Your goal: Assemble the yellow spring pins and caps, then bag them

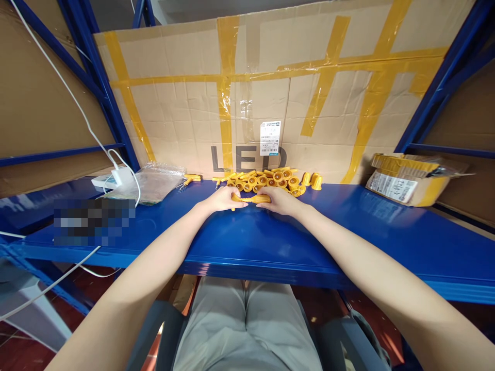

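Both my hands meet over the blue shelf top, just in front of a pile of yellow cup-shaped plastic parts (263, 181). My left hand (221, 199) is closed on a yellow plastic handle (235, 197), partly covered by the fingers. Between thumb and fingers, my right hand (283, 200) pinches a ridged yellow cup-shaped part (263, 198). These two pieces lie in line and seem to touch; the exact join is too small to make out. Left of the pile lie yellow-handled corkscrews (191, 179) with metal spirals showing.
Two yellow cups (316, 181) stand upright right of the pile. A clear plastic bag (157, 180) and a white plug with cable (122, 176) lie at left, near a blurred dark item (95, 221). An opened cardboard box (406, 180) sits right. Taped cardboard (185, 118) closes the back.
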The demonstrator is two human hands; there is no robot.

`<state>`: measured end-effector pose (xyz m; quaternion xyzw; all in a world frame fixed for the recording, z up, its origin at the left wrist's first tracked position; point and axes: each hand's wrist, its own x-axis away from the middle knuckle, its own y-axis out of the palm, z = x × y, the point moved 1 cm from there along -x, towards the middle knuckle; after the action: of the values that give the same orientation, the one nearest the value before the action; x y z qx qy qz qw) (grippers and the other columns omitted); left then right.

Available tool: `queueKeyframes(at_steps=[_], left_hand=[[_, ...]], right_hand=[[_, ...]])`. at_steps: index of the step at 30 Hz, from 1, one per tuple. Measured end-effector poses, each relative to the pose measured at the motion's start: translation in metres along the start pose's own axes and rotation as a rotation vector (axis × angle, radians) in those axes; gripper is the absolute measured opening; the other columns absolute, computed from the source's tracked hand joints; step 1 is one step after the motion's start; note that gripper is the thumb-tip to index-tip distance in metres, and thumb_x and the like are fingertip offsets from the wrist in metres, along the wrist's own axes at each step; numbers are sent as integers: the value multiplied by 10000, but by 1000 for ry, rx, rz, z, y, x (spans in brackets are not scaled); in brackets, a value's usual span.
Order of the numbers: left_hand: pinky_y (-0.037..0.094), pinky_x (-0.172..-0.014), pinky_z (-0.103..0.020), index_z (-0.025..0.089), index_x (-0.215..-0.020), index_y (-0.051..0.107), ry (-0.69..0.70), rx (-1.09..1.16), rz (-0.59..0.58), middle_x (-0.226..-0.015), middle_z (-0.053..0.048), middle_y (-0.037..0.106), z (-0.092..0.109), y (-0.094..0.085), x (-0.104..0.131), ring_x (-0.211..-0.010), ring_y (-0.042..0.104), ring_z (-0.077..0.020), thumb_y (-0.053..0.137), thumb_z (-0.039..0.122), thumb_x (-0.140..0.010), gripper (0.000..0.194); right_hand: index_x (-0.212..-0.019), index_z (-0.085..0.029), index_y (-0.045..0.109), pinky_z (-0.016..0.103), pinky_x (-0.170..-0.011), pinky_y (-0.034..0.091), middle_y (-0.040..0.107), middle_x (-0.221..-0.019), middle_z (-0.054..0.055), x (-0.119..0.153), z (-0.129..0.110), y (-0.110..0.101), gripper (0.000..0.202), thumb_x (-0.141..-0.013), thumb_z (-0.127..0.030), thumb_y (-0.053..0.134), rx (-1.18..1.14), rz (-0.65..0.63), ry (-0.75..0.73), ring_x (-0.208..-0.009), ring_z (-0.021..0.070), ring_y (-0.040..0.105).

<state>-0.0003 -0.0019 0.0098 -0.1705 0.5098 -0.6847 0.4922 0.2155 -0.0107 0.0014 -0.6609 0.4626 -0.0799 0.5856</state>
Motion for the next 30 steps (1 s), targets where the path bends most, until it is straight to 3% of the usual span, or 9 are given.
queueKeyframes(at_steps=[5, 12, 15, 20, 26, 30], left_hand=[[369, -547, -259, 193, -719, 548, 52, -35, 9, -562, 21, 591, 2, -2, 1, -539, 549, -154, 676, 526, -658, 362], [397, -601, -275, 208, -768, 559, 163, -138, 73, -577, 20, 606, 2, 1, -3, -590, 574, -182, 662, 540, -677, 360], [401, -593, -274, 204, -774, 567, 154, -93, 50, -579, 15, 612, 1, 3, -3, -583, 578, -179, 655, 560, -682, 379], [359, -530, -259, 198, -737, 566, 103, -55, 51, -565, 24, 582, 0, 1, -1, -544, 545, -157, 649, 615, -658, 432], [349, -528, -252, 197, -744, 568, 110, -56, 53, -540, 33, 562, 0, 0, -1, -523, 522, -145, 640, 623, -661, 441], [365, -548, -256, 202, -773, 578, 140, -105, 59, -554, 31, 575, -1, 1, -2, -544, 536, -155, 618, 644, -676, 454]], right_hand=[[-799, -139, 640, 260, -580, 357, 619, -704, 34, 1, -8, -3, 280, -787, -417, 606, -72, -80, 67, -615, 141, 524], [-616, -157, 562, 253, -522, 368, 538, -552, -2, 5, -10, -7, 470, -697, -616, 621, -580, -206, 310, -510, 98, 474], [-727, -151, 601, 253, -567, 396, 601, -659, 19, 5, -5, -5, 431, -678, -575, 663, -558, -180, 328, -602, 120, 535], [-840, -158, 595, 256, -596, 374, 604, -775, -1, 1, 5, -1, 405, -612, -464, 729, -320, -22, 189, -645, 123, 507], [-778, -166, 586, 274, -618, 401, 607, -668, 4, 2, 4, -1, 371, -676, -512, 670, -422, -93, 237, -627, 146, 550], [-648, -164, 562, 272, -626, 414, 568, -593, -7, 3, -1, -2, 403, -674, -552, 670, -554, -127, 305, -574, 115, 519]])
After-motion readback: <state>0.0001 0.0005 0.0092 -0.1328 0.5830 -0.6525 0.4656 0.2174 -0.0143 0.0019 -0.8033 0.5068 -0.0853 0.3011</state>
